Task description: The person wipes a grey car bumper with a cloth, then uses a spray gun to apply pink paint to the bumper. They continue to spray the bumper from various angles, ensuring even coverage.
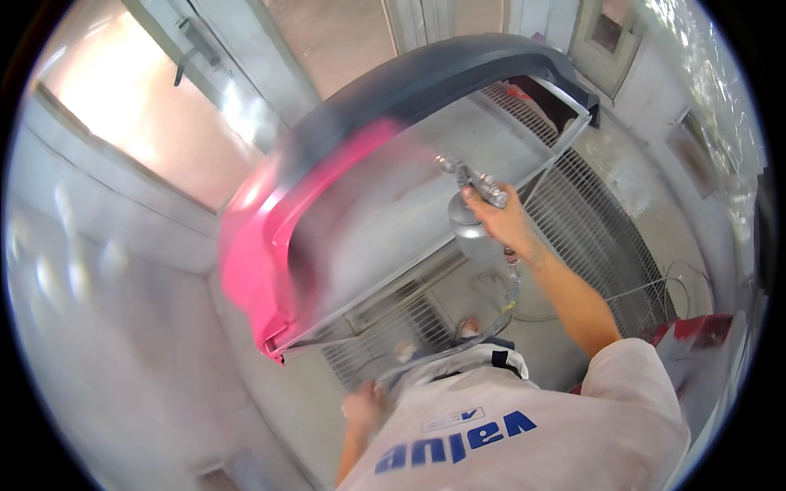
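Note:
My right hand (498,219) is wrapped round the handle of a metal spray gun (468,178). A rounded grey cup (467,219) hangs beneath the gun. The nozzle points at the curved car bumper (360,94), apart from its surface. Bright pink paint covers the bumper's left end, fading into dark grey along the middle and right. From the gun's handle an air hose (509,307) drops and runs across in front of my waist. Low in the picture, my left hand (364,405) is closed round the hose's other stretch, slightly blurred.
The bumper rests on a pale frame (573,135) with a greyish panel (368,221) inside its curve. Floor grating (589,221) lies to the right and below. Pale walls and a door handle (188,53) stand behind. Plastic sheeting (712,90) hangs at right, above a red item (696,329).

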The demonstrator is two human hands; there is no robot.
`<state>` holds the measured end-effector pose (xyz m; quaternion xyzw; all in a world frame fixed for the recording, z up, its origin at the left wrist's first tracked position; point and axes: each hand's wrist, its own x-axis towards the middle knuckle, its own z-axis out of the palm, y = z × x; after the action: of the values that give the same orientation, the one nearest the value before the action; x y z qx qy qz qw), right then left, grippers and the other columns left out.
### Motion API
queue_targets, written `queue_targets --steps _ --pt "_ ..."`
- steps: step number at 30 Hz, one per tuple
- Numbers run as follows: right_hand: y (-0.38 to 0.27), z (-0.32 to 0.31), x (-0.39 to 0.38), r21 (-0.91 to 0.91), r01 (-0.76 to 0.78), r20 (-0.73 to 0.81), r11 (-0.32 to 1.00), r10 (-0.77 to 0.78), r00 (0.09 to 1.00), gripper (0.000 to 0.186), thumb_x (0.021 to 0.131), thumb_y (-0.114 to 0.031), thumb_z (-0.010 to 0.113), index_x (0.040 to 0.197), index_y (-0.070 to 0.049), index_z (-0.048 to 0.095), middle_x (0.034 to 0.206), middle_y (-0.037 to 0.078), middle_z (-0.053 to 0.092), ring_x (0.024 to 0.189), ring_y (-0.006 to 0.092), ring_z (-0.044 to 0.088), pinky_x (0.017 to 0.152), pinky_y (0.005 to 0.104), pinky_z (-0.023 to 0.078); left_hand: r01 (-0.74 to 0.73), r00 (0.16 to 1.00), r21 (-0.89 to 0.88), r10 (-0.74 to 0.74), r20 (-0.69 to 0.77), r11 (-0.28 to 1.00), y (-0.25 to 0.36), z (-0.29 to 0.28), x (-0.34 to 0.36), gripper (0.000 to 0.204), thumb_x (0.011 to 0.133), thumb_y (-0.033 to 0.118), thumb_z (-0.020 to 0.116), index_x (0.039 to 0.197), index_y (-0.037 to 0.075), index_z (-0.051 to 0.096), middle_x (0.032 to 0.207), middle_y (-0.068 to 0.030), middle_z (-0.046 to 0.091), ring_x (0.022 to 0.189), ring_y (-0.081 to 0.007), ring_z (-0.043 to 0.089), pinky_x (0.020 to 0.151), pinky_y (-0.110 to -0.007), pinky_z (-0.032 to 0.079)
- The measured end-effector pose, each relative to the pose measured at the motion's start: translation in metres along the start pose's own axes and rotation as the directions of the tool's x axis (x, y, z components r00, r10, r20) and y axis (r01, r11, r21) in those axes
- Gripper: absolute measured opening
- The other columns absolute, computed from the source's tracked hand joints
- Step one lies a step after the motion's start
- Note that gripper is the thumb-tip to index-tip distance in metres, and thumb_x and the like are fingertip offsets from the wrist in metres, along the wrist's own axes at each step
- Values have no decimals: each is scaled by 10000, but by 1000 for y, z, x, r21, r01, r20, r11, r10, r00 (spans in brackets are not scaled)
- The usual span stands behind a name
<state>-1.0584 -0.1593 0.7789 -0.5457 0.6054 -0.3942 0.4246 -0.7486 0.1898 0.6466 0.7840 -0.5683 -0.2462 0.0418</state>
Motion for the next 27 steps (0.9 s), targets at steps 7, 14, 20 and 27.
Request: queue_targets --steps 7,14,20,27 --pt "-39 -7 -10 213 99 -193 972 -57 979 441 959 -457 690 781 -60 620 610 -19 539 450 58 452 420 250 335 -80 987 -52 72 -144 995 -24 -4 4 396 1011 408 559 827 58 576 678 -229 624 649 -478 612 594 -544 476" --pt "-86 101 -57 -142 233 178 962 -207 962 452 952 -422 648 1095 5 677 820 181 687 763 336 667 733 432 518 -114 982 -78 101 -159 990 -71 -15 -5 418 1014 435 538 840 59 589 710 -232 637 691 -482 623 613 -544 481" --pt "-164 167 -113 -52 356 658 933 -236 715 469 954 -452 630 1068 1 668 851 210 688 823 362 685 769 446 527 -140 971 -170 102 -216 976 -138 11 -16 397 994 440 566 878 63 611 730 -233 645 709 -479 635 635 -532 497" --pt "-226 165 -64 -72 103 639 992 -33 769 378 958 -422 671 1065 -59 661 650 2 529 419 95 486 368 303 391 -163 982 -180 177 61 970 -111 -26 -4 384 947 461 578 976 101 708 983 -158 715 877 -372 699 723 -519 541"
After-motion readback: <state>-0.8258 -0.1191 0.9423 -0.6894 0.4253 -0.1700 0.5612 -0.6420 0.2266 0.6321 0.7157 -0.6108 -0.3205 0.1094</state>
